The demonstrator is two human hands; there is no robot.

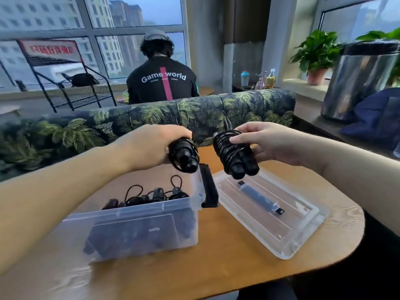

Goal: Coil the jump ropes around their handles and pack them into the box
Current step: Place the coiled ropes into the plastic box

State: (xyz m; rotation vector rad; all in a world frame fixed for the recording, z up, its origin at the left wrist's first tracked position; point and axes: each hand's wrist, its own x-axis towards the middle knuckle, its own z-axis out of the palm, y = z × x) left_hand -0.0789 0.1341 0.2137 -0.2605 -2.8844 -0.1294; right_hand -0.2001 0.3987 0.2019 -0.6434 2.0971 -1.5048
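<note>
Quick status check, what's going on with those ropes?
Left hand grips one coiled rope; right hand another. Box open below, nothing blocking.

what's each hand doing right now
Left hand: holding a coiled jump rope.
Right hand: fingers holding a second coiled jump rope.

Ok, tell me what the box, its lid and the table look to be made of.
Box: translucent plastic, frosted; its dark contents show through the wall.
Lid: clearer plastic, glossy; the tabletop shows through it.
Table: wood or wood-look laminate, going by the grain lines; which one I cannot tell.
</note>
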